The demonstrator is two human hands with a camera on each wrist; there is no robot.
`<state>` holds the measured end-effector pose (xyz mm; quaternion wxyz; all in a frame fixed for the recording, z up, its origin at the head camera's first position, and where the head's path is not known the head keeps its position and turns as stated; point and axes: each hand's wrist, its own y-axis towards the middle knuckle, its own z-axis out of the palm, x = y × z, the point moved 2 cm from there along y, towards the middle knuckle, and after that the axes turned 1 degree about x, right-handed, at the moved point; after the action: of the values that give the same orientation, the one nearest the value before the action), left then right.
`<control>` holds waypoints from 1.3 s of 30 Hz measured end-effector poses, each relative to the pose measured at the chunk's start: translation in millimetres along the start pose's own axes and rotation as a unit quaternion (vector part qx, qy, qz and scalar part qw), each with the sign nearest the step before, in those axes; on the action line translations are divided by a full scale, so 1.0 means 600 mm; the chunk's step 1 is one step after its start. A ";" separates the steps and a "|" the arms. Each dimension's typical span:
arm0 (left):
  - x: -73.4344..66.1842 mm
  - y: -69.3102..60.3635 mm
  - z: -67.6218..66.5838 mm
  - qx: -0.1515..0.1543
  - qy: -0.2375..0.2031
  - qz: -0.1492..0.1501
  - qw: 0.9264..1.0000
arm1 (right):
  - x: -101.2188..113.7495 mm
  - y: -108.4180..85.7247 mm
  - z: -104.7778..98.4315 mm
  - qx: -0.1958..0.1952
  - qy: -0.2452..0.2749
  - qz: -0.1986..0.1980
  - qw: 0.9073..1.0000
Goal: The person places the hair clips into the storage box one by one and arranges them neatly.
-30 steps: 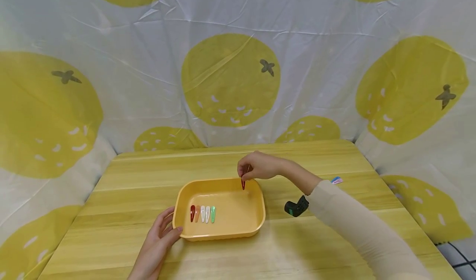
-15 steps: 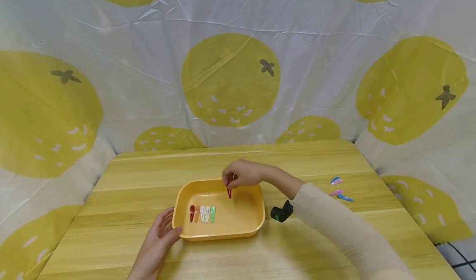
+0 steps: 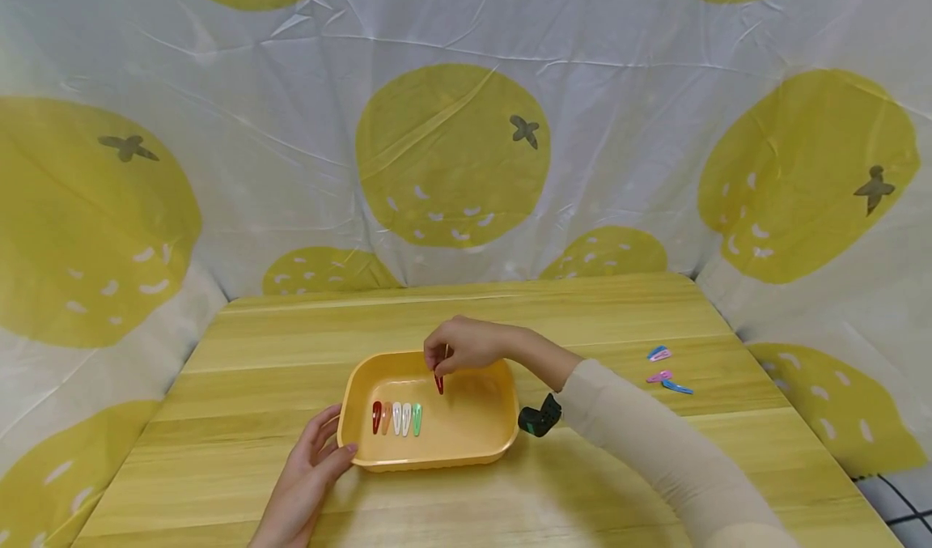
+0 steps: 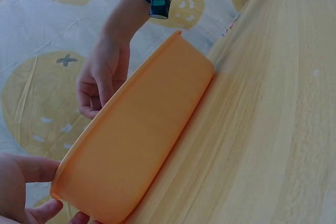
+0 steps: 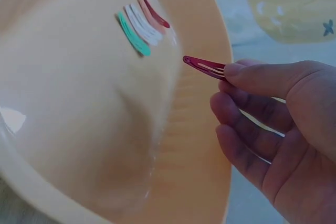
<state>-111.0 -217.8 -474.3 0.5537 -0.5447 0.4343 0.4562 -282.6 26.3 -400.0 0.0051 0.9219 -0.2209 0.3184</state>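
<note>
A yellow-orange plastic tray [image 3: 469, 422] sits on the wooden table. My left hand [image 3: 309, 473] grips its left side near the front corner, thumb at the rim. My right hand [image 3: 469, 344] is over the tray's back part, pinching a dark red snap hair clip [image 5: 203, 67] between thumb and index finger, its narrow end pointing down. Lined up on the tray floor at left are a red clip [image 3: 376, 418], an orange clip [image 3: 387, 418], two white clips [image 3: 402, 419] and a green clip [image 3: 417, 419]. The held clip appears clear of the floor.
To the right on the table lie a pink clip [image 3: 658, 377], a blue clip [image 3: 677, 388] and another overlapping pink-and-blue pair [image 3: 658, 354]. A black wrist device [image 3: 540, 417] hangs under the right sleeve. A lemon-print curtain [image 3: 451, 30] stands behind the table.
My right hand has moved left and slightly nearer over the tray, carrying the red clip, and slowed lately. The clips at right came into view from behind the arm. My left hand stays put.
</note>
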 end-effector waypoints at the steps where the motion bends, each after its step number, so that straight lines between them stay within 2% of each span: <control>1: 0.000 0.000 0.000 0.000 0.000 0.000 1.000 | 0.002 0.001 0.000 0.003 -0.001 0.001 1.000; 21: 0.004 0.001 -0.001 0.001 -0.004 0.007 1.000 | 0.001 0.038 0.029 0.025 -0.002 -0.011 1.000; 39: 0.004 0.001 -0.004 0.006 0.000 0.008 1.000 | -0.007 0.058 0.059 0.055 -0.009 -0.027 0.998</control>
<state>-110.8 -219.9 -476.8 0.5531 -0.5382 0.4412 0.4580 -279.3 -8.7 -435.3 -0.0391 0.9293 -0.1780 0.3214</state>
